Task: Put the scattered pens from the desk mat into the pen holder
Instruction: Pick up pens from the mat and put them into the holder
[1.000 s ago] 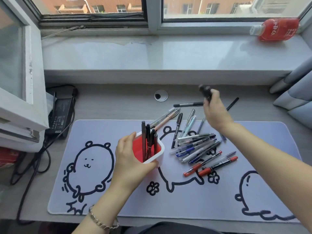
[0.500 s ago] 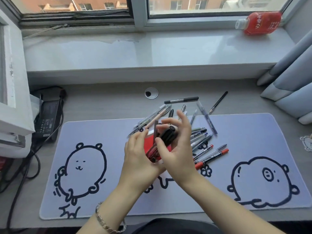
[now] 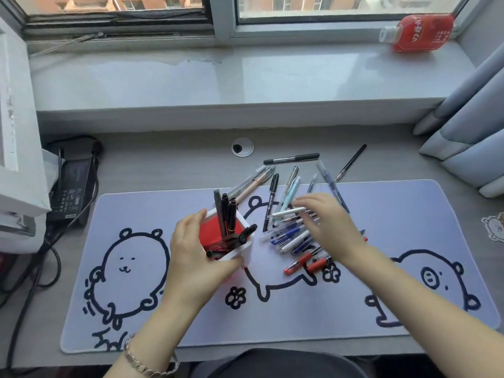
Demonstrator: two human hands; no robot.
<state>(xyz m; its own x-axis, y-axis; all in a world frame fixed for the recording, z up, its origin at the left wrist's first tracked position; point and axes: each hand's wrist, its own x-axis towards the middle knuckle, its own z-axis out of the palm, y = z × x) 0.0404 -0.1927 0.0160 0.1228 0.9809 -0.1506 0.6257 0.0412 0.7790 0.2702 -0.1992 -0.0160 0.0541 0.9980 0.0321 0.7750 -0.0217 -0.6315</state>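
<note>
A white pen holder with a red inside (image 3: 240, 255) stands on the pale desk mat (image 3: 300, 317), and my left hand (image 3: 196, 257) is wrapped around it. Several black pens (image 3: 226, 216) stick up out of it, and one black marker (image 3: 246, 234) leans across its rim. To its right lies a heap of scattered pens (image 3: 286, 237), with red ones (image 3: 300, 261) at the near edge. My right hand (image 3: 330, 227) hovers blurred over the heap, fingers spread, its fingertips at a white pen (image 3: 287, 213). It hides part of the heap.
A black marker (image 3: 291, 158) and a dark pencil (image 3: 351, 162) lie on the bare desk behind the mat. A power adapter with cables (image 3: 72, 186) sits at the left, grey curtains (image 3: 469, 148) at the right, and a red bottle (image 3: 420, 32) on the windowsill.
My right hand dropped the black marker into the holder and moved right, over the pen heap. My left hand stayed on the holder.
</note>
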